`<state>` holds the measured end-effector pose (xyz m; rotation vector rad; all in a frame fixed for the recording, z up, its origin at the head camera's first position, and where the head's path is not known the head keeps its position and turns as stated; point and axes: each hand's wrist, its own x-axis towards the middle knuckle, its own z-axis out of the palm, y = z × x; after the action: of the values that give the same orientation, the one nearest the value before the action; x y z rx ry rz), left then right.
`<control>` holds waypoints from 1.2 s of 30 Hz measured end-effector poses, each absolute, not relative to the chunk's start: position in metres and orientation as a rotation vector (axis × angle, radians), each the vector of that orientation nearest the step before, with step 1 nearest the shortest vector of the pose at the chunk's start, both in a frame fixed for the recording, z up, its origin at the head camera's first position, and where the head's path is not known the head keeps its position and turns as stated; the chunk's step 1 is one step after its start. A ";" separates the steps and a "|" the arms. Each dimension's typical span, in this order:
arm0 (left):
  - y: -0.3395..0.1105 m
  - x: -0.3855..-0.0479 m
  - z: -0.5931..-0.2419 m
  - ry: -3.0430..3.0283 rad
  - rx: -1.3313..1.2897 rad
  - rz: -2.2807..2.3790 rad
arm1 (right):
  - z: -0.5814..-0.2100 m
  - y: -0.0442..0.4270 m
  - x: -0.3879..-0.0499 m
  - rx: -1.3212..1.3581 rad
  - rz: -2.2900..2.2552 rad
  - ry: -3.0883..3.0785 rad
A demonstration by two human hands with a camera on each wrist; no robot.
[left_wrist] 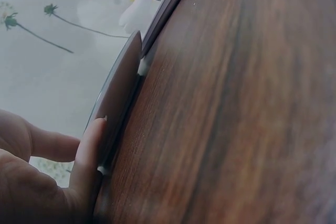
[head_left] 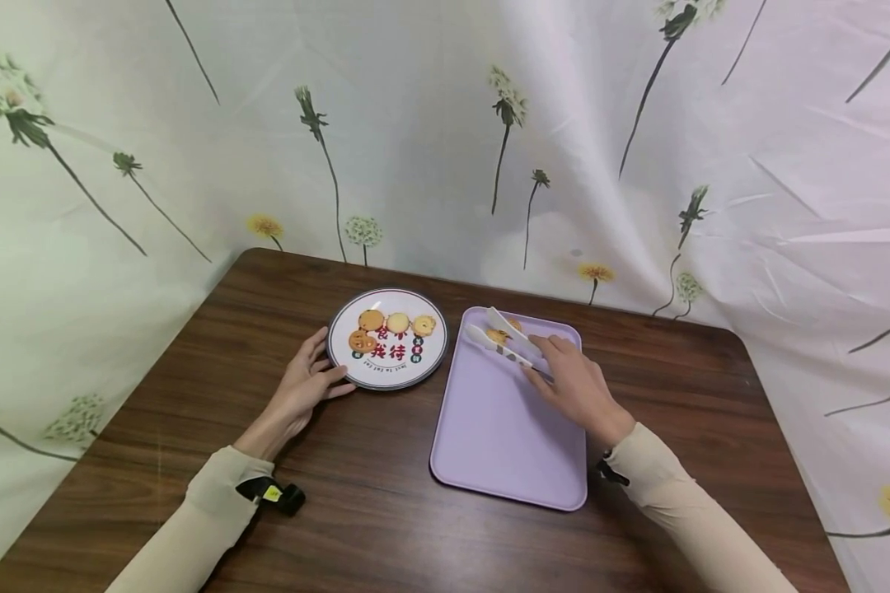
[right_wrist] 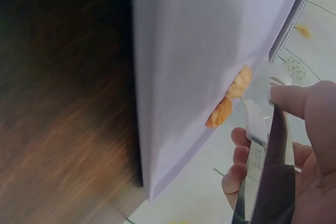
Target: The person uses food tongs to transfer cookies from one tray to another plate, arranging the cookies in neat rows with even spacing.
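Note:
At the left rim of a round white plate [head_left: 423, 371] rests my left hand [head_left: 302, 383], its thumb and fingers gripping the edge. Several cookies [head_left: 397, 322] lie on the plate over its printed lettering. My right hand [head_left: 574, 383] holds pale tongs [head_left: 515, 333] above the far end of a lilac tray [head_left: 500, 445]. Two golden cookies [right_wrist: 240, 82] lie side by side in the tray, close to the tongs' tips. In the right wrist view the tongs' arms stand apart, and nothing shows between them. The plate's underside [left_wrist: 118, 93] is seen edge-on in the left wrist view.
Plate and tray stand side by side on a dark brown wooden table [head_left: 341, 519]. Behind and beside it hangs a white cloth [head_left: 430, 148] printed with dandelions. A black strap with a small device [head_left: 274, 494] sits on the left wrist.

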<state>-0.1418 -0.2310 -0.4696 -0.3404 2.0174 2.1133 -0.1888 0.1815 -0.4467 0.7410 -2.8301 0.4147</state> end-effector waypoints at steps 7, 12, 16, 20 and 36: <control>-0.231 -0.142 -0.469 2.022 -0.350 2.110 | -0.447 0.188 -0.187 0.734 0.400 -2.858; -0.231 -0.142 -0.468 2.025 -0.353 2.109 | -0.448 0.189 -0.188 0.737 0.400 -2.851; -0.231 -0.142 -0.468 2.021 -0.355 2.111 | -0.450 0.189 -0.188 0.741 0.400 -2.861; -0.232 -0.142 -0.470 2.013 -0.352 2.113 | -0.452 0.190 -0.186 0.736 0.391 -2.872; -0.233 -0.143 -0.473 2.021 -0.328 2.111 | -0.454 0.196 -0.177 0.727 0.363 -2.869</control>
<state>-0.1425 -0.2326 -0.4726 -0.3277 2.0213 2.1111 -0.1766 0.1958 -0.4536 0.7266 -2.8689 0.3625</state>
